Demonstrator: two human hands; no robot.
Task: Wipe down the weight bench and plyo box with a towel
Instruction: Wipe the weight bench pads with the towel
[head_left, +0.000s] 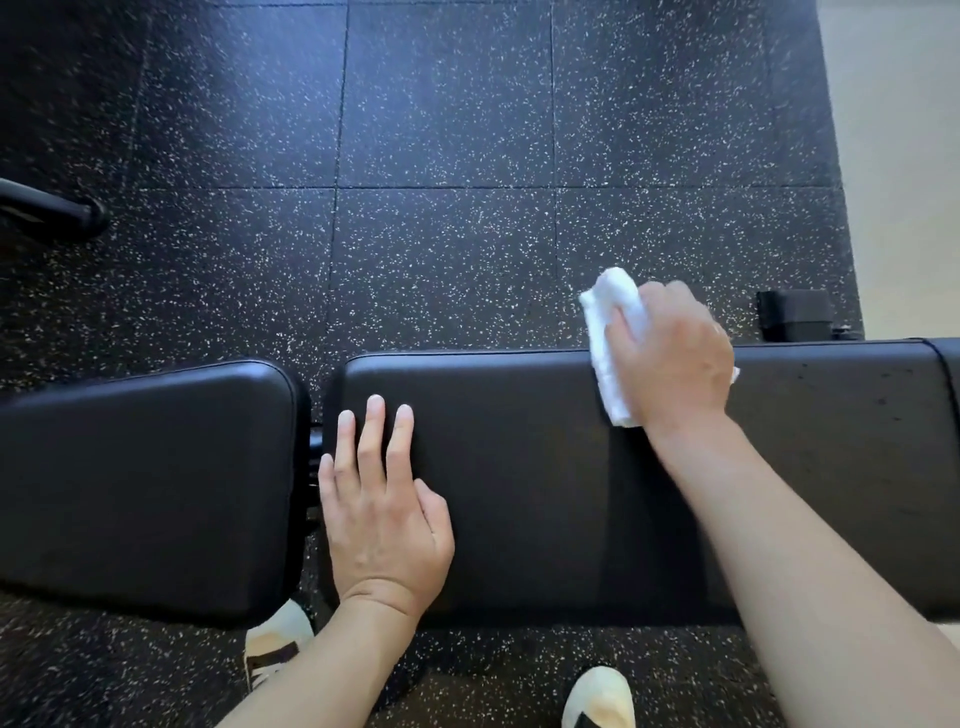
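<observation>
Speckled gym floor (441, 104); right hand (670, 358) grips towel (613, 322), wiping weight bench (519, 467) far edge. Left hand (384, 514) flat, steadying. Next, probably sweep nearer.

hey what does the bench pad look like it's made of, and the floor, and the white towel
Bench pad: likely vinyl or faux leather, smooth black with soft sheen and a seamed edge.
Floor: probably rubber tiles, matte black with pale flecks and visible joints.
Towel: soft white fabric, bunched in the right hand; weave unclear.
</observation>
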